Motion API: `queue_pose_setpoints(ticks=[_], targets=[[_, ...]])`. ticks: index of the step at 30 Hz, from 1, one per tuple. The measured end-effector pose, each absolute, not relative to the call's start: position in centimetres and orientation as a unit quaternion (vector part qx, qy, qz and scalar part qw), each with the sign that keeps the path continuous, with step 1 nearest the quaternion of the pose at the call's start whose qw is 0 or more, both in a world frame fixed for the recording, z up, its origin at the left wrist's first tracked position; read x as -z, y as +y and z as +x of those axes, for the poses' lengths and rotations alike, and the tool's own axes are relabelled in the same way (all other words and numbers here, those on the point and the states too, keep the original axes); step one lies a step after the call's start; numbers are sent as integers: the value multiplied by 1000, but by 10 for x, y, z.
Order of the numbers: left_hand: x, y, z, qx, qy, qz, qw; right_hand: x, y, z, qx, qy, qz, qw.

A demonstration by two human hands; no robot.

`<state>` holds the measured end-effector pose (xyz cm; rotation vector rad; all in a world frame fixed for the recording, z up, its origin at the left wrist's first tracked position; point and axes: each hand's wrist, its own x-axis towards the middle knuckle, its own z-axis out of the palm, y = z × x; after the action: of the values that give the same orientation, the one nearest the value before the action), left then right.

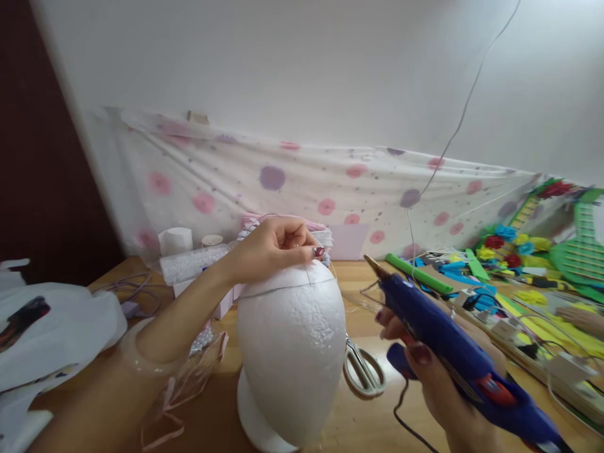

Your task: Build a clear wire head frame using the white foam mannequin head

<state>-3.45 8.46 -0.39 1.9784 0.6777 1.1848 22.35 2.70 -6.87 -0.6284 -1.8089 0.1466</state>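
Two hands: left (274,246) pinches something unclear atop foam egg (291,352).

At centre the foam egg (291,352) is plain white. The glue gun (453,349) at lower right is blue with a brass tip. The cloth (302,189) behind is white, spotted pink and purple. The bench (358,402) is light wood.

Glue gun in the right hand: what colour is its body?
Blue glue gun, head view.

Glue gun (453,343) rear cut off (bottom edge) — pinched piece (321,253) unclear.
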Motion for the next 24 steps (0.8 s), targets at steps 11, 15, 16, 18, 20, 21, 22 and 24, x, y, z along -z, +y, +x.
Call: queue_pose_setpoints(ticks=[11,15,16,18,20,21,22,24], targets=[[6,89,-36,-455,263,761,381,58,4,213,-126,-795,-279,524],[1,87,-36,-457,265,763,374,58,10,210,-136,-788,-272,535],[0,86,-36,-452,262,767,372,58,14,211,-142,-798,-260,525],[-3,85,-35,-445,254,776,367,58,21,215,-160,-818,-244,496],[-3,85,-34,-445,247,779,367,59,25,220,-173,-826,-246,477],[-2,85,-33,-445,244,778,370,60,26,223,-177,-823,-255,476],[-1,86,-33,-444,243,777,374,62,25,225,-179,-815,-268,481],[2,88,-33,-443,245,774,380,67,22,226,-180,-801,-287,493]])
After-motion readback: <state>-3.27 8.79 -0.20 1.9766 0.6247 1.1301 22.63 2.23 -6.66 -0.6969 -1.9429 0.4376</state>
